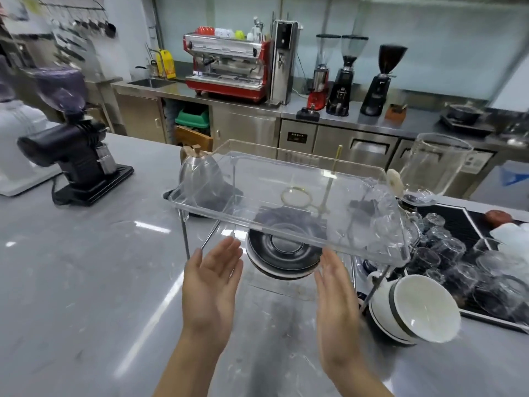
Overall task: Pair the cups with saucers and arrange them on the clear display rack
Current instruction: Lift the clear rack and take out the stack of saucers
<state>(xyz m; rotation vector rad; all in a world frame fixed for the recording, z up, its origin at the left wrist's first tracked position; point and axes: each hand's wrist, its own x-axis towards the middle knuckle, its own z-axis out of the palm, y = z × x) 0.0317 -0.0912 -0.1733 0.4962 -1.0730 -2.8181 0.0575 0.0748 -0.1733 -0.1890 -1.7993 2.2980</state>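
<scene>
Between the 2 hands sat a stack of dark saucers (283, 250), resting on the desk (86, 282) under the clear display rack (286, 196). The left hand (211, 285) and right hand (337, 299) were both spread, palms facing each other, fingers straight, holding nothing and apparently not touching the stack, though the right fingertips came very close to the rack's front edge.

Just right of the right hand, beyond a thin rack leg (375, 287), lay white cups (415, 308) nested together and tipped on their sides. Further right stood a tray of upturned glasses (446, 259).

My judgement of the risks: the saucers sat low beneath the top shelf, so lifting them straight up would likely knock the shelf and shift the whole light rack. Drawing them out toward the body seemed safer. A 2-handed squeeze on a stack with a smooth glazed rim could let the lower saucers slip free. The right wrist was also near the leg and the tipped cups; a wide elbow swing might roll them.
</scene>
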